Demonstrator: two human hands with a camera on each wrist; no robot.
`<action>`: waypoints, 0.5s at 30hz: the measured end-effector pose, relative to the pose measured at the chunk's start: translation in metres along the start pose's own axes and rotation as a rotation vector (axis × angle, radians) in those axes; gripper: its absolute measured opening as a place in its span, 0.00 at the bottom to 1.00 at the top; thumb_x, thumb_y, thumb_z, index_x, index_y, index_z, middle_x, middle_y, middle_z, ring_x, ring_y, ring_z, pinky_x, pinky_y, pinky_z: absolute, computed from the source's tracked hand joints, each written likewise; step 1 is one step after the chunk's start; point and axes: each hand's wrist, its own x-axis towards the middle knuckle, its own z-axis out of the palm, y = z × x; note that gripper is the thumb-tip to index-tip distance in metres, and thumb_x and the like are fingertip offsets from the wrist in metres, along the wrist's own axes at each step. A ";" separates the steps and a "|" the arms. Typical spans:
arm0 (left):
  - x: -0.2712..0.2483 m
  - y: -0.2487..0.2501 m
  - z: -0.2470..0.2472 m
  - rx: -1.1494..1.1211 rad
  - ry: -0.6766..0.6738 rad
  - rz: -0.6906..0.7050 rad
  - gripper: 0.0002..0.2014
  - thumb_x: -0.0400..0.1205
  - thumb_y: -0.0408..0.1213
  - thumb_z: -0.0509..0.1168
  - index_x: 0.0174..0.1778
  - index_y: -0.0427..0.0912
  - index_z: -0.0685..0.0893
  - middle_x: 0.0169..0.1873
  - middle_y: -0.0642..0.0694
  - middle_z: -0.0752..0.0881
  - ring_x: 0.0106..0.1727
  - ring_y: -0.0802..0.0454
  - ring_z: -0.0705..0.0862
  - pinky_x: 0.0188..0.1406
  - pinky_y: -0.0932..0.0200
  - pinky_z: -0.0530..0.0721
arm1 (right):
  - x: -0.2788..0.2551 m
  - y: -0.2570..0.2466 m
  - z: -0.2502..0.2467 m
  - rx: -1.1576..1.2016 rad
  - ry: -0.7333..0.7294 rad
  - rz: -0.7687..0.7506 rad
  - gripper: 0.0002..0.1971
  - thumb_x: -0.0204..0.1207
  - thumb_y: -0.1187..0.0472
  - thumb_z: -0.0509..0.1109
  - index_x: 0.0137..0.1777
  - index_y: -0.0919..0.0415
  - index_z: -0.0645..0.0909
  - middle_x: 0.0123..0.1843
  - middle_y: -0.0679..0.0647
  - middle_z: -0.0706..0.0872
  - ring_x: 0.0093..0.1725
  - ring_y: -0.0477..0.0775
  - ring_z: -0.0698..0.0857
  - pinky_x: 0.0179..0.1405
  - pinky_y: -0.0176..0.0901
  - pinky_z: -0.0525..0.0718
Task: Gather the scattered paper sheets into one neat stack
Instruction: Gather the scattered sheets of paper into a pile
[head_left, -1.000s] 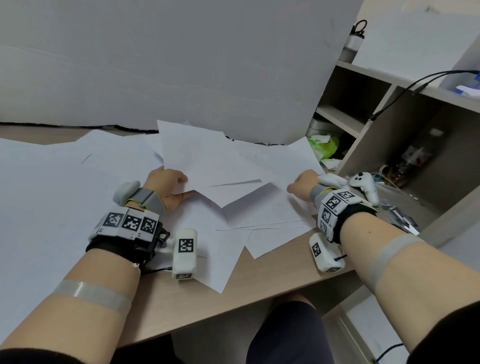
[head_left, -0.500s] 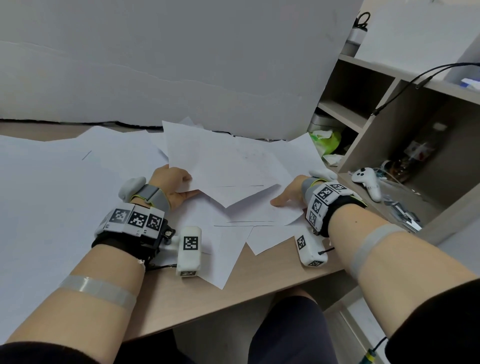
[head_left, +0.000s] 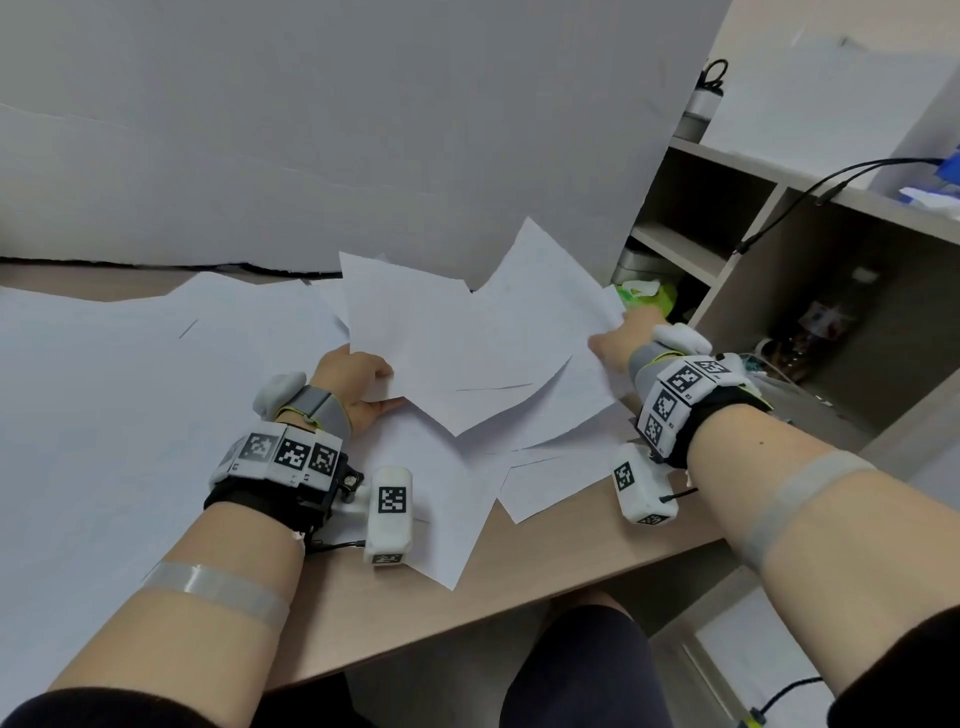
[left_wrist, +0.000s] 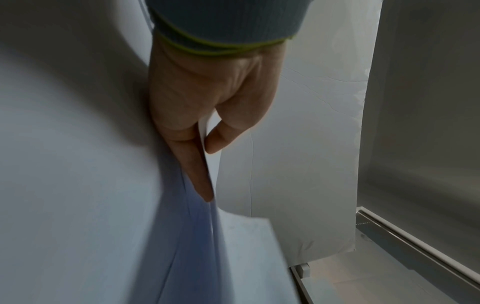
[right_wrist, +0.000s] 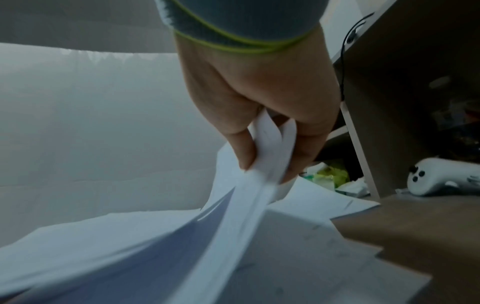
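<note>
A large grey-white board (head_left: 322, 130) stands behind the wooden desk (head_left: 545, 587). Brown open shelving (head_left: 810, 291) stands to the right.

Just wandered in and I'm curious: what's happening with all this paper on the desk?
A person is gathering loose paper sheets. The left hand pinches sheets at one side, and the right hand grips several at the other, lifted off the desk. More sheets still lie scattered underneath, so no neat stack yet.

1. We see loose paper sheets (head_left: 457, 353) overlapping on the desk (head_left: 545, 561), before an upright board (head_left: 363, 130).
2. Our left hand (head_left: 353, 384) is at their left edge, our right hand (head_left: 618, 338) at their right.
3. A shelf unit (head_left: 779, 270) stands right of the desk.
</note>
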 end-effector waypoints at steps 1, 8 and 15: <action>0.001 -0.001 0.000 0.015 0.006 0.002 0.13 0.80 0.16 0.58 0.49 0.37 0.82 0.55 0.34 0.84 0.57 0.30 0.84 0.46 0.37 0.90 | 0.002 -0.005 -0.004 0.023 0.072 -0.033 0.10 0.79 0.57 0.70 0.57 0.57 0.79 0.51 0.56 0.79 0.45 0.56 0.76 0.30 0.37 0.70; -0.002 -0.004 0.004 0.095 -0.037 0.032 0.14 0.81 0.17 0.57 0.53 0.37 0.81 0.52 0.34 0.84 0.48 0.33 0.85 0.34 0.43 0.89 | -0.011 -0.056 -0.025 0.212 0.343 -0.251 0.19 0.80 0.45 0.61 0.32 0.56 0.76 0.36 0.55 0.82 0.36 0.61 0.80 0.39 0.46 0.77; -0.006 -0.005 0.008 0.043 -0.086 0.010 0.18 0.83 0.17 0.56 0.64 0.35 0.79 0.63 0.32 0.83 0.59 0.29 0.85 0.35 0.36 0.92 | -0.043 -0.089 0.025 -0.169 0.056 -0.625 0.15 0.77 0.67 0.58 0.31 0.50 0.72 0.40 0.52 0.79 0.42 0.61 0.76 0.39 0.44 0.67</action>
